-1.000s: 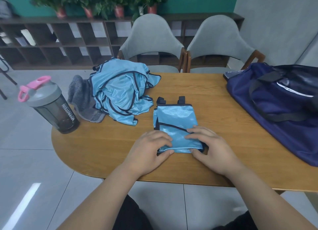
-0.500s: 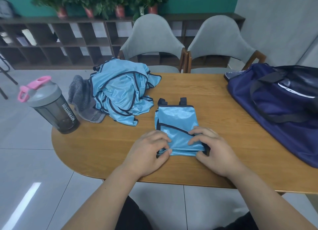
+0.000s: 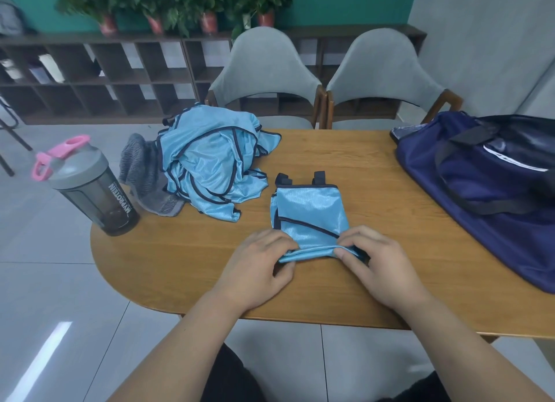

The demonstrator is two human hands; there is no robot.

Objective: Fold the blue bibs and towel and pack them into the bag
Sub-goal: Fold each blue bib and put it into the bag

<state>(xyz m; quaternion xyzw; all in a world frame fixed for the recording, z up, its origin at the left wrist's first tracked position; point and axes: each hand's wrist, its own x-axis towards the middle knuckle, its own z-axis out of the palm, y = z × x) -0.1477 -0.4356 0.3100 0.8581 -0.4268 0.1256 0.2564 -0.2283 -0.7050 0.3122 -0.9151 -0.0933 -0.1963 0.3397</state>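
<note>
Left hand [image 3: 258, 266], right hand [image 3: 381, 269] pinch bib [image 3: 309, 209] hem; bag [image 3: 486, 218] cropped right.

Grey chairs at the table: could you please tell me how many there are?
2. One grey chair stands at the table's far edge behind the bib pile; the second chair is right beside it, nearer the navy bag. None seems hidden.

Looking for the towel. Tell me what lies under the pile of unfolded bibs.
A grey towel pokes out from under the pile of bibs at its left; the rest beneath is covered.
</note>
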